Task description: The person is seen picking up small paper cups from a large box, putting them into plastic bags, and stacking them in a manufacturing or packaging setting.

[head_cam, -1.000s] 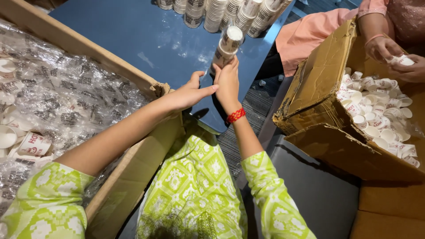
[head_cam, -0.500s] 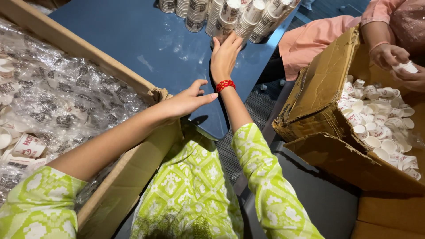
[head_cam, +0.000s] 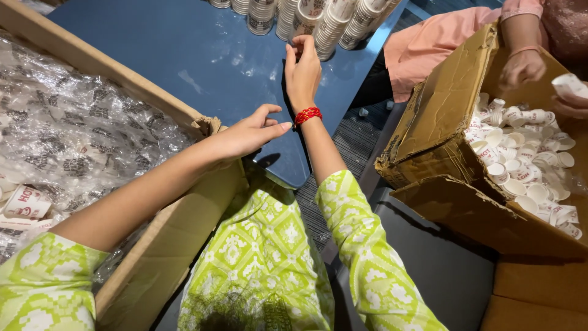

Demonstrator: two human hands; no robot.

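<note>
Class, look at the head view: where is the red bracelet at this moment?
The red bracelet sits on the wrist of the person's right hand, near the middle of the view over the blue table, just right of the left hand.

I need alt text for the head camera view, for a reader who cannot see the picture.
The right hand reaches across a blue table to stacks of paper cups, while the left hand hovers open and empty above the table edge. A cardboard box of loose cups sits at right, where another person's hand works.
</note>
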